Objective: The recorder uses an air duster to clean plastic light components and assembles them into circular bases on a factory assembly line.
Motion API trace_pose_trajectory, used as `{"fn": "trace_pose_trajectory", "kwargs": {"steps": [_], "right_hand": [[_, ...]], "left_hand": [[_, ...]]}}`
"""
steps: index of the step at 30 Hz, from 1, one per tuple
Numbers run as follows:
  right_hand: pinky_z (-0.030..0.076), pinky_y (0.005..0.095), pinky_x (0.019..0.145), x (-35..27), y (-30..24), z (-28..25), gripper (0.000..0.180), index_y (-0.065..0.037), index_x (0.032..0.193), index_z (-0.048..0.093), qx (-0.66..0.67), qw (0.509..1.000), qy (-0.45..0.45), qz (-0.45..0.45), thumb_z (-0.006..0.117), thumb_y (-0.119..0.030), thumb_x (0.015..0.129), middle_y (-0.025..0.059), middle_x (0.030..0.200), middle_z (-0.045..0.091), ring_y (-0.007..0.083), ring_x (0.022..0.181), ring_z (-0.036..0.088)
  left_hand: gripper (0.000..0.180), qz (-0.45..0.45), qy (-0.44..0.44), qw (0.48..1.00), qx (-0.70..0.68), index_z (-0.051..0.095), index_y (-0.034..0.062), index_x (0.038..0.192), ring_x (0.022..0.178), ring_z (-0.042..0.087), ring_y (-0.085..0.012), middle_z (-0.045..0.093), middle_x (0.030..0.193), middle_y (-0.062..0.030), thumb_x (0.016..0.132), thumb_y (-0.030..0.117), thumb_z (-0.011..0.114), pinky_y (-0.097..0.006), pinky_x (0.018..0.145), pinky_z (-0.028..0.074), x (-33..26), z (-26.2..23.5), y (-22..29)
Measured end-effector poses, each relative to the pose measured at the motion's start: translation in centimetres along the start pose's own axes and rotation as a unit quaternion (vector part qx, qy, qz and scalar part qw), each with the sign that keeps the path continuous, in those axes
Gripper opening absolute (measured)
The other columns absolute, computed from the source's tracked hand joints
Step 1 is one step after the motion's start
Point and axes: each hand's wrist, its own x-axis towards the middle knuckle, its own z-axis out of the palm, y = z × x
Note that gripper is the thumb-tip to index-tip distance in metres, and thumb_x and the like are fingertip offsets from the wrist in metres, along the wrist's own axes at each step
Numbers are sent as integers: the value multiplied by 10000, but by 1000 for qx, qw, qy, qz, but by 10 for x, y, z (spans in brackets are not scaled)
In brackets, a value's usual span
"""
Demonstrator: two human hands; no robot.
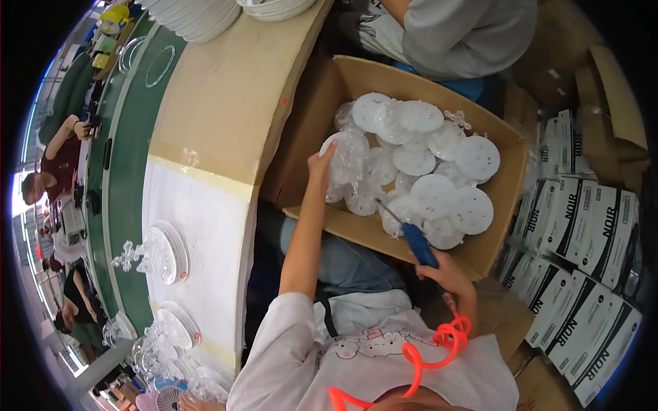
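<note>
My left hand [321, 166] grips a white round disc [333, 144] with clear plastic pieces on it, over the left side of a cardboard box [343, 222]. In my right hand [442, 272], at the box's near edge, is a blue straight-bodied air tool [418, 244]. Its slender metal tip points into the box, apart from the held disc. An orange coiled hose [411, 356] trails from the tool toward me. Inside the box lie several white discs with small holes [478, 157], heaped with clear plastic pieces. My right fingertips are partly hidden behind the tool.
Left of me runs a long table [199, 198] with a green strip [113, 219]. Discs with clear ornaments [168, 253] stand on it, stacked white plates [199, 17] farther off. Printed cartons [582, 219] are piled at right. Another person [466, 34] sits beyond the box.
</note>
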Motion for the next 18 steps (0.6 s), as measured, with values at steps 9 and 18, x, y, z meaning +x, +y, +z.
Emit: {"fn": "trace_pose_trajectory", "kwargs": {"steps": [9,18], "right_hand": [[451,251,642,-3,3,2,378,3,1122,509,101,989,101,-31,547,-139,774,64,740,576,117,656,558],[452,262,638,4,10,4,369,-15,1128,492,110,990,64,-67,523,-145,784,70,731,580,128,655,565]], "left_hand": [[456,344,36,938,14,510,0,1112,754,583,-165,587,980,-117,790,294,644,-282,608,498,-160,-1,167],[365,356,150,910,152,558,37,1126,888,555,-183,580,1034,-70,824,241,588,-293,765,453,-39,-208,262]]}}
